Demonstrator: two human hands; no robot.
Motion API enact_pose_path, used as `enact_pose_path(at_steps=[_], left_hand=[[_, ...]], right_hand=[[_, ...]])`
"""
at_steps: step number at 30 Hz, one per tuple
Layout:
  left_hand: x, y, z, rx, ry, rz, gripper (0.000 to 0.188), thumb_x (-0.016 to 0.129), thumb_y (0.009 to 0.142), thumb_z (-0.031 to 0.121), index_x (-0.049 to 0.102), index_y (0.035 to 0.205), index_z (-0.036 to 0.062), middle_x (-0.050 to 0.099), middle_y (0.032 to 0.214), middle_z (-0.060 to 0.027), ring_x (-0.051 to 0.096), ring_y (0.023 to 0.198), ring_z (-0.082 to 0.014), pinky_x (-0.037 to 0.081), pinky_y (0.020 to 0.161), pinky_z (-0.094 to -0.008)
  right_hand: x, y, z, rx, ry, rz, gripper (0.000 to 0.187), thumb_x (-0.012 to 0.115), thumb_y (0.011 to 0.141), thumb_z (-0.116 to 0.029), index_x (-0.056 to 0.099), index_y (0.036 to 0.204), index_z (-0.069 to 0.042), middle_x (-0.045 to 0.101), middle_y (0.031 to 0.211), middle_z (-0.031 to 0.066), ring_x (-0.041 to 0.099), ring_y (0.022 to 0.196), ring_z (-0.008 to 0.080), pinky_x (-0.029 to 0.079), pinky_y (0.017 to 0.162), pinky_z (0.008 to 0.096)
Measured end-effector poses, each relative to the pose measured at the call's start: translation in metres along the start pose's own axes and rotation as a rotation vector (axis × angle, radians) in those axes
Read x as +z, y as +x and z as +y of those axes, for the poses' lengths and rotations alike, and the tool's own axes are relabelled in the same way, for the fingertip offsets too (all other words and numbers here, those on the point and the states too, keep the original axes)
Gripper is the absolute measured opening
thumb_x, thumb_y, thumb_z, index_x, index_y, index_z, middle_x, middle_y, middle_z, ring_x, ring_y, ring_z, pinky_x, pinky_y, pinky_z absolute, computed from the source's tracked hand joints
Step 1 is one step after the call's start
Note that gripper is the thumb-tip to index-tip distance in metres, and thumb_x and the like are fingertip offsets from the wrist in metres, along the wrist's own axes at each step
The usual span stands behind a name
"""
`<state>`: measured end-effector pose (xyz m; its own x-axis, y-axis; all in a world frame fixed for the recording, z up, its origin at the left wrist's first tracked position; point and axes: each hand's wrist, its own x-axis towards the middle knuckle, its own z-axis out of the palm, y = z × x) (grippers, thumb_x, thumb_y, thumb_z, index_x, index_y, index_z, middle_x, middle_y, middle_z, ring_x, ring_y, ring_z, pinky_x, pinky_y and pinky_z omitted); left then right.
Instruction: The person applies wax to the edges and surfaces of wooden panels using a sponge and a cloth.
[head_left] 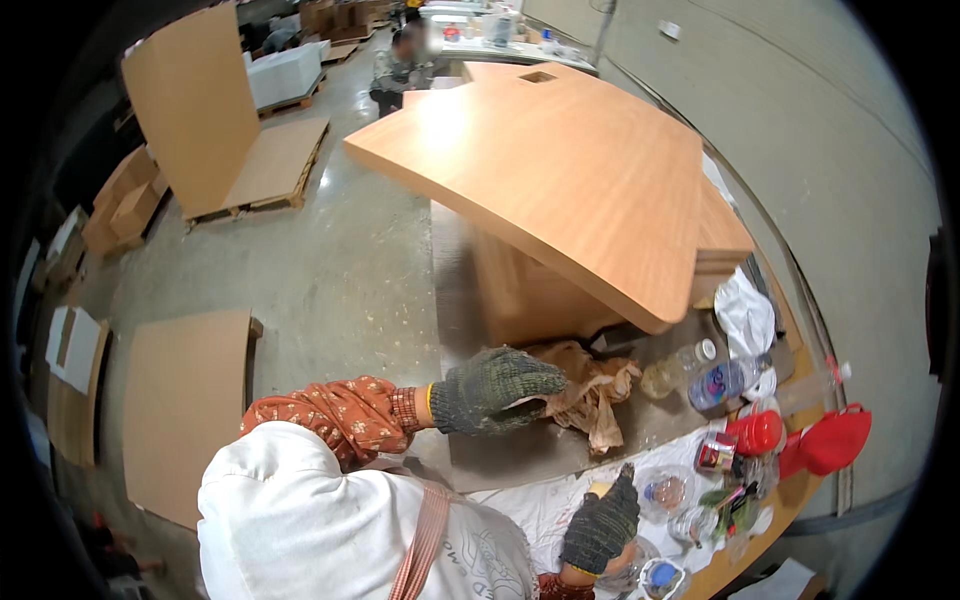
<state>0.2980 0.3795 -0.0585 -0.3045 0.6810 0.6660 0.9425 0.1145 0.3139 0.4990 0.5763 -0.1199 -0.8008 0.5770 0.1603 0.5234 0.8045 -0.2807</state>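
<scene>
My left hand (pixel 495 390), in a dark grey-green knitted glove, is closed at the edge of a crumpled brown cloth (pixel 592 392) on the work table. Above the cloth rises a stack of wood-grain panels (pixel 560 170), the top one lying askew with a rounded corner toward me. My right hand (pixel 602 525), gloved alike, is lower and to the right, over a white sheet (pixel 535 505) and beside clear plastic containers (pixel 665 490). Its fingers curl by a small pale yellow thing (pixel 600 489), mostly hidden and too small to name.
Along the right edge stand a bottle of yellowish liquid (pixel 675 370), a clear plastic bottle (pixel 728 382), a red-lidded jar (pixel 757 432), a red cap (pixel 835 440) and a white rag (pixel 745 315). Cardboard sheets (pixel 185 400) lie to the left. Another person (pixel 395 70) crouches beyond the panels.
</scene>
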Motion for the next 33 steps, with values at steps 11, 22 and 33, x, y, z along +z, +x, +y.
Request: enact_pose_path(at_steps=[11,22,33], left_hand=[[-0.014,-0.068,-0.088,0.02,0.091,0.262,0.032,0.067,0.077,0.004,0.062,0.108,0.005,0.065,0.101,-0.014,0.063,0.09,-0.0305,0.049,0.079,-0.04],[0.014,-0.133,-0.14,0.074,0.131,0.671,0.042,0.068,0.075,0.002,0.058,0.116,0.0023,0.059,0.118,-0.0188,0.057,0.108,-0.0338,0.045,0.092,-0.0406],[0.018,-0.086,-0.107,0.344,0.161,0.53,0.069,0.071,0.068,0.002,0.046,0.132,0.0056,0.039,0.141,-0.0203,0.039,0.13,-0.037,0.033,0.105,-0.0446]], right_hand=[[0.094,0.015,0.033,0.19,-0.015,0.201,0.062,0.071,0.073,-0.026,0.051,0.126,0.0,0.058,0.119,0.0213,0.055,0.109,0.0364,0.042,0.095,0.0402],[0.142,-0.016,-0.037,-0.012,0.711,0.935,0.061,0.07,0.081,-0.016,0.042,0.13,0.008,0.046,0.133,0.0229,0.046,0.121,0.0309,0.039,0.1,0.0379],[0.099,-0.068,-0.081,-0.36,1.064,0.821,0.084,0.078,0.071,-0.041,0.04,0.132,0.003,0.048,0.129,0.0148,0.053,0.111,0.0239,0.044,0.096,0.0374]])
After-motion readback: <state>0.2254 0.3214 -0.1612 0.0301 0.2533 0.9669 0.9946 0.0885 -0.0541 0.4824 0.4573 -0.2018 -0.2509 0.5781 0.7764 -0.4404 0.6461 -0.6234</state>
